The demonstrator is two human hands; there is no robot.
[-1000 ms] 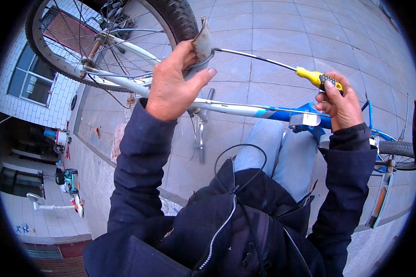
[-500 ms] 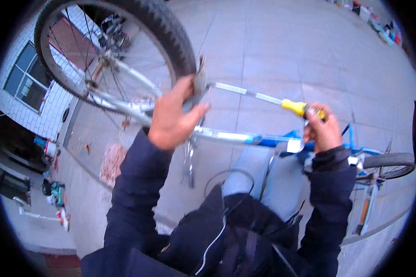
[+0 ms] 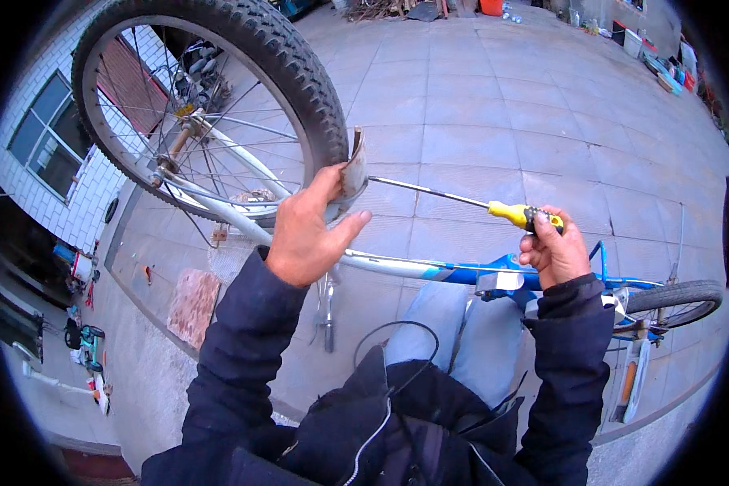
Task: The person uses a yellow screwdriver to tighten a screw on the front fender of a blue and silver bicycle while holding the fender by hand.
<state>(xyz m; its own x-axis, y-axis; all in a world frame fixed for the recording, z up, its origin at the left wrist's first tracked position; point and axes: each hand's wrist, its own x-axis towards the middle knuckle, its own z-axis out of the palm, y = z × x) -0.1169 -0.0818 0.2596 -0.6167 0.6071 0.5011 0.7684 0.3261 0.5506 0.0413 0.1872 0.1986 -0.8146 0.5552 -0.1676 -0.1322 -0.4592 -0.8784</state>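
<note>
A bicycle with a white and blue frame (image 3: 454, 274) lies across in front of my legs, its large knobbly-tyred wheel (image 3: 304, 77) raised at the upper left. My left hand (image 3: 312, 235) grips a worn metal mudguard (image 3: 354, 170) beside the tyre; its thumb sticks out and its other fingertips are partly hidden. In my right hand (image 3: 563, 251) is a screwdriver (image 3: 506, 212), held by its yellow and black handle. The shaft points left, its tip meeting the mudguard's outer face. The bike's other wheel (image 3: 676, 300) is at the far right.
A reddish mottled slab (image 3: 194, 306) lies on the paving to the left. Below the frame hangs a handlebar grip (image 3: 328, 324), and a dark cable (image 3: 405, 324) loops over my lap. A ride-on toy (image 3: 89, 344) stands far left. Containers (image 3: 664, 77) line the far right edge.
The screwdriver's tip has dropped slightly against the mudguard, and its shaft, blurred before, is now sharp. My right hand has shifted a little down; my left hand keeps its hold.
</note>
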